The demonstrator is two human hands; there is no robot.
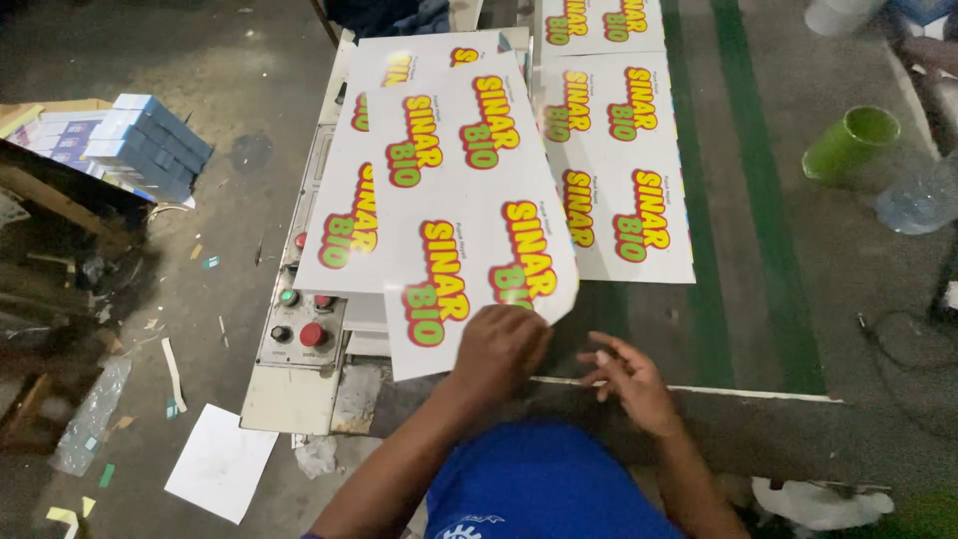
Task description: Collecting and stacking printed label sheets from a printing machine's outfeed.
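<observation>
Left hand (499, 349) grips the near edge of the top printed sheet (469, 220), which runs away from me over the machine's control panel (299, 334). Right hand (631, 379) hovers just beside it, loosely curled, holding nothing I can see. Left fingertips hidden under the sheet.

Grey-green machine bed (758, 299), printed white sheets (619, 180) lying flat

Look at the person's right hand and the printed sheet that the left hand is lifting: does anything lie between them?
Nothing visible does. The left hand grips the near edge of the top printed sheet. The right hand hovers just right of it, open, over the dark belt, with only bare belt surface between it and the sheet's curled corner.
</observation>
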